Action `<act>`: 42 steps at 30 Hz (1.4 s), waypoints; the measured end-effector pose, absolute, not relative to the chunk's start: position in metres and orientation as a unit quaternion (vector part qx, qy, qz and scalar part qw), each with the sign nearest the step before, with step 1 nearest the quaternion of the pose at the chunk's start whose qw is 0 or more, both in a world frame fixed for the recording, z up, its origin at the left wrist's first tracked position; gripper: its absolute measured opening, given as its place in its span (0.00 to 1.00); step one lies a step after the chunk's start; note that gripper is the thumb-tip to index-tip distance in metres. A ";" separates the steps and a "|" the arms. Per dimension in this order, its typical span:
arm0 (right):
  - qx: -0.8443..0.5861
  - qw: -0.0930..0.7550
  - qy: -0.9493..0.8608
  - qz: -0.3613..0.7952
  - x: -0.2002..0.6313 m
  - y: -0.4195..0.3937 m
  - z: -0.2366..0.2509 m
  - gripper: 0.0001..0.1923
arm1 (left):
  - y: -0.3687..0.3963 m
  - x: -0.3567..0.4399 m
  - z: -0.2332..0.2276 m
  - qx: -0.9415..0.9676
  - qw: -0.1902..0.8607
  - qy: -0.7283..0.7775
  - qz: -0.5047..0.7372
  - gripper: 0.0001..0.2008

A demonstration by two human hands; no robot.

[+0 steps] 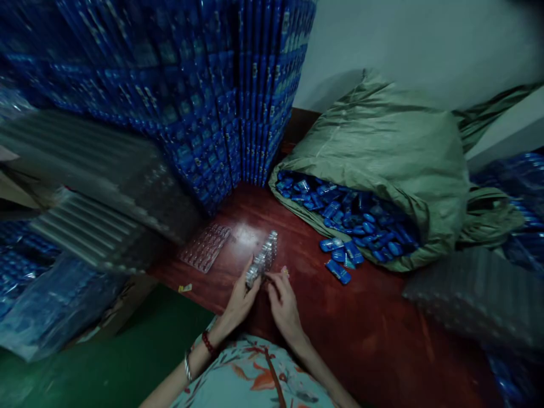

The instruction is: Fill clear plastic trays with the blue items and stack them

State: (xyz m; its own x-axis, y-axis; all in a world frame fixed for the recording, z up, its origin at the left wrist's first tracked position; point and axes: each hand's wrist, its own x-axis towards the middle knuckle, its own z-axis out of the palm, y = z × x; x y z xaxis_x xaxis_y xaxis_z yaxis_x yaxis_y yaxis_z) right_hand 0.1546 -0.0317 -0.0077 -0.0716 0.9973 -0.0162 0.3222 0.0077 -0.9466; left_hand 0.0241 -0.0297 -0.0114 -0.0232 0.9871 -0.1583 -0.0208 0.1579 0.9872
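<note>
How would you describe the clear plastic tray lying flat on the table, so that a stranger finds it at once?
Start at the tall wall of blue packs behind the red-brown table. At its foot, left of both hands, lies the clear tray. It alone lies flat and untouched; the other clear trays stand on edge between the hands.

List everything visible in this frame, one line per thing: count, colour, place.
clear blister trays: small stack, transparent, held on edge in both hands
flat blister tray: one, clear, on table left of the hands
blue packets: many, blue, spilling from the sack
sack: one, green, right rear
stacked blue packs: many, blue, wall at rear left
table: one, reddish wood
left hand: one, on the stack
right hand: one, on the stack
</note>
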 end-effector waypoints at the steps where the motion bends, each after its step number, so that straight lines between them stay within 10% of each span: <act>1: -0.554 0.409 -0.579 0.438 0.156 -0.027 -0.002 0.15 | -0.026 0.025 -0.013 0.440 0.530 0.542 0.481 0.33; 13: -0.518 0.341 -0.607 0.497 0.153 0.028 0.057 0.06 | -0.009 0.018 0.016 0.530 0.637 0.410 0.381 0.45; 42: -0.475 0.273 -0.611 0.571 0.147 0.041 0.054 0.10 | -0.008 0.004 -0.025 0.467 0.562 0.526 0.436 0.30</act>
State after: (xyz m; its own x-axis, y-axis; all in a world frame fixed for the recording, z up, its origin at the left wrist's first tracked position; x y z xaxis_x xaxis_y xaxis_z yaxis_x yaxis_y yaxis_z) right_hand 0.1474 0.0408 0.0536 -0.3990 0.8928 -0.2091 0.2686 -0.1042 -0.9576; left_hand 0.0039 -0.0081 -0.0254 0.0678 0.9805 -0.1842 0.0008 0.1846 0.9828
